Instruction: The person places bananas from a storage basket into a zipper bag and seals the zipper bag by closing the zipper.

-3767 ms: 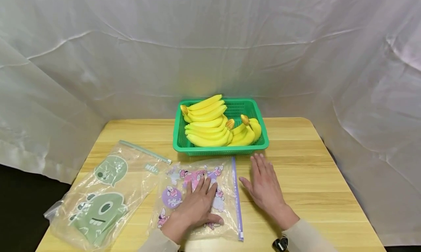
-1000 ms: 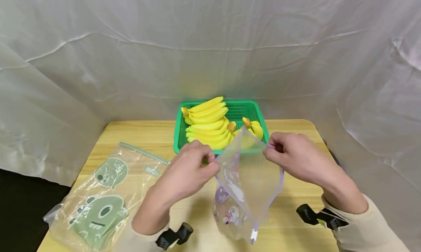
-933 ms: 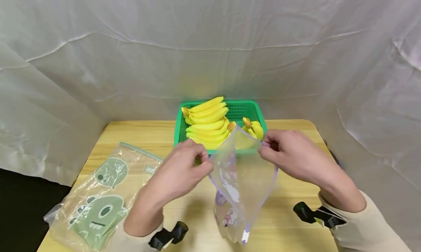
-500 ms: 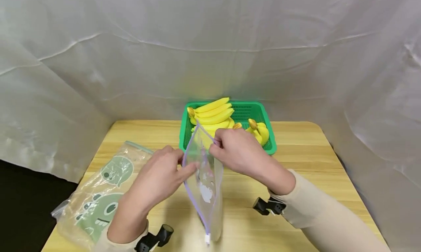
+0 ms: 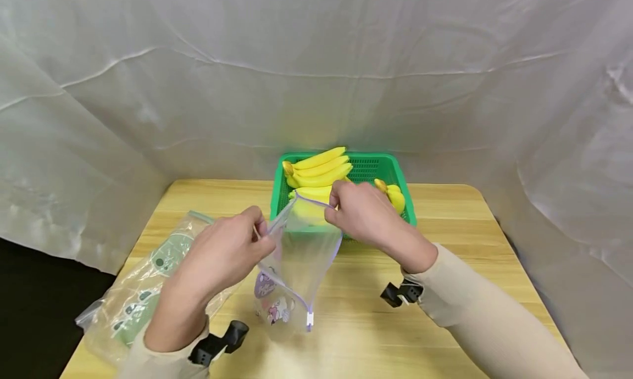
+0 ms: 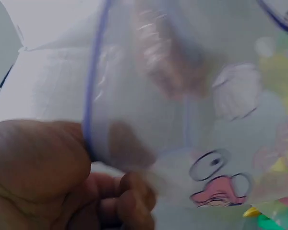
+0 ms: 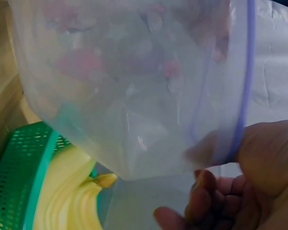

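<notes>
Both left hand [image 5: 223, 251] and right hand [image 5: 365, 214] pinch clear bag [image 5: 307, 258]; only head view shows its white slider [image 5: 310, 318].

Bananas [image 5: 318, 170] lie in the basket [image 5: 409, 206], mid-frame; one bag [image 5: 306, 258] is before it. Another bag [image 5: 121, 316] lies lower left.

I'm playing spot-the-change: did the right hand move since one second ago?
Yes, leftward. The right hand was at the right end of the green basket; now it overlaps the basket's middle, holding the purple-edged bag.
</notes>
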Demonstrator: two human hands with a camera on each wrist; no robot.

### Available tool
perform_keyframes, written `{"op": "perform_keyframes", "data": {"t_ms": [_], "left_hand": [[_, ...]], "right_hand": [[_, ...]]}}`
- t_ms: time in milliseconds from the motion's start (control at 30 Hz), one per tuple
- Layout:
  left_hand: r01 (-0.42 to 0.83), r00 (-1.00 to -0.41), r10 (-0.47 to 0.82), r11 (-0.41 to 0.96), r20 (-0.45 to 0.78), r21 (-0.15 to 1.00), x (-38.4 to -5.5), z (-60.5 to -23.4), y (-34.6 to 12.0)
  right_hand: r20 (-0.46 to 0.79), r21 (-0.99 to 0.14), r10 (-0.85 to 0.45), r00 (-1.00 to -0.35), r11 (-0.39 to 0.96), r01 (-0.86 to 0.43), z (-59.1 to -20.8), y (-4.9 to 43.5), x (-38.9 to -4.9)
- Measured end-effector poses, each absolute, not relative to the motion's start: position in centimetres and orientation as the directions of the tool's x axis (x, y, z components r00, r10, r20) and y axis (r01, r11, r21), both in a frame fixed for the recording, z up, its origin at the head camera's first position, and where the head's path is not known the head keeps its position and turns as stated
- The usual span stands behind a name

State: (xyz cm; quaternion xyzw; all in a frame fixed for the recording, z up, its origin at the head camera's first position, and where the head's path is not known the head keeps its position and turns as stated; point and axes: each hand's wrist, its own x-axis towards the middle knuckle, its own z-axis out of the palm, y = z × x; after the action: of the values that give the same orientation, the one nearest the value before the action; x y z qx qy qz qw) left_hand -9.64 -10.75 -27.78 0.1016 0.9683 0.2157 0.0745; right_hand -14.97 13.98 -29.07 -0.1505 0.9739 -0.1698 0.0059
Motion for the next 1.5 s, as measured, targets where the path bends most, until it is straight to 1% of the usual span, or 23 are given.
{"op": "perform_keyframes", "data": {"t_ms": [100, 167, 233, 400, 567, 733, 833, 967, 1067, 1167, 1267, 1400, 1500], "left_hand": [[0.169, -0.98, 0.2, 0.869, -0.018, 0.465, -10.4, -28.6, -9.5], [0.18, -0.981, 0.192, 0.868, 0.02, 0.463, -11.0, -29.3, -8.8], [0.19, -0.98, 0.195, 0.866, 0.037, 0.462, -11.4, -29.9, -8.3], [0.219, -0.973, 0.225, 0.859, 0.043, 0.463, -12.1, -30.6, -7.9], [0.27, -0.956, 0.291, 0.828, 0.036, 0.492, -12.0, -30.5, -7.8], [0.296, -0.935, 0.353, 0.815, -0.021, 0.499, -11.7, -30.1, -7.7], [0.273, -0.949, 0.317, 0.814, 0.001, 0.513, -11.9, -30.3, -7.5], [0.208, -0.975, 0.218, 0.821, 0.044, 0.531, -12.3, -30.9, -7.2], [0.183, -0.982, 0.179, 0.817, 0.06, 0.547, -12.5, -31.3, -7.2], [0.174, -0.984, 0.16, 0.809, 0.075, 0.561, -12.6, -31.5, -7.4], [0.164, -0.986, 0.143, 0.824, 0.082, 0.543, -12.5, -31.2, -8.0], [0.16, -0.987, 0.143, 0.856, 0.073, 0.492, -12.2, -30.7, -8.8], [0.172, -0.985, 0.167, 0.858, 0.054, 0.483, -12.0, -30.5, -9.1]], "right_hand": [[0.06, -0.4, -0.283, -0.957, 0.872, -0.283, -29.5, 13.8, -15.2], [0.074, -0.42, -0.292, -0.953, 0.858, -0.296, -30.0, 13.8, -15.4], [0.103, -0.411, -0.298, -0.949, 0.856, -0.314, -30.6, 13.9, -15.6], [0.199, -0.346, -0.266, -0.943, 0.882, -0.321, -32.1, 14.6, -16.6], [0.156, -0.327, -0.276, -0.948, 0.891, -0.314, -32.6, 14.8, -17.1], [0.19, -0.324, -0.23, -0.955, 0.903, -0.282, -32.3, 14.9, -17.7], [0.138, -0.376, -0.223, -0.965, 0.889, -0.259, -32.0, 14.8, -17.4], [-0.01, -0.485, -0.221, -0.975, 0.854, -0.188, -31.4, 14.7, -15.6], [-0.1, -0.517, -0.248, -0.964, 0.841, -0.163, -31.2, 14.8, -13.8], [-0.163, -0.53, -0.317, -0.934, 0.827, -0.188, -31.5, 14.9, -12.4], [-0.152, -0.523, -0.346, -0.926, 0.823, -0.222, -32.0, 15.4, -12.1], [-0.073, -0.494, -0.292, -0.953, 0.841, -0.22, -32.4, 16.6, -12.9], [-0.026, -0.509, -0.282, -0.959, 0.829, -0.231, -32.6, 17.1, -13.2]]}}
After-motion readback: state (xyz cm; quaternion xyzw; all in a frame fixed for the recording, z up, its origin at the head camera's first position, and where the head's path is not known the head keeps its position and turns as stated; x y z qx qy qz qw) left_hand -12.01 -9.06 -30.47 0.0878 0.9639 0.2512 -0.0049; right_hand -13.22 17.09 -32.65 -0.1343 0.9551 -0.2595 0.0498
